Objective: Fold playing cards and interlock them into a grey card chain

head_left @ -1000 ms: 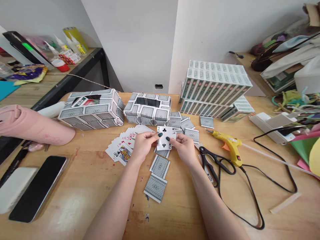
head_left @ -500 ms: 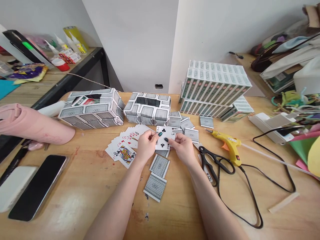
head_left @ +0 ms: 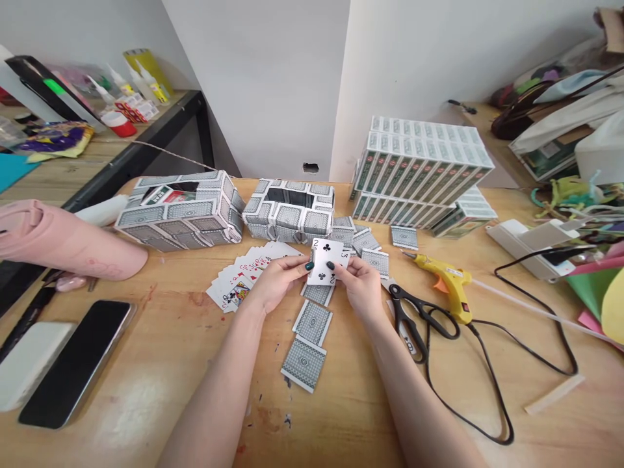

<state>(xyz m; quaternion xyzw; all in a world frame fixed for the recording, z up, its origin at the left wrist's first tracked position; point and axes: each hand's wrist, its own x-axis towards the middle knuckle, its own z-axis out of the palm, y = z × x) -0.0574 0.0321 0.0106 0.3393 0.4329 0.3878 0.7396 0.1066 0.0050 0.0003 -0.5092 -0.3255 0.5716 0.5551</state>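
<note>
Between my two hands is a two of clubs card [head_left: 324, 261], face up. My left hand [head_left: 277, 281] pinches its left edge, and my right hand [head_left: 361, 286] pinches the right side, where a corner marked 3 also shows. Below the hands lie folded cards [head_left: 303, 363], back side up, in a rough column. A fan of face-up cards [head_left: 229, 289] spreads beside my left hand. Behind stand two boxes covered in card backs, a larger one [head_left: 182, 218] and a smaller one [head_left: 287, 214], each with an opening on top.
At the right lie black scissors [head_left: 414, 318] and a yellow glue gun [head_left: 451, 286] with its cord. Stacked card packs [head_left: 419, 162] stand behind. A phone [head_left: 75, 364] and a pink roll [head_left: 73, 240] are at the left; a power strip [head_left: 531, 247] is at the far right.
The two of clubs has moved slightly up and right and tilted a little. My left hand has turned flatter and now covers more of the fanned cards.
</note>
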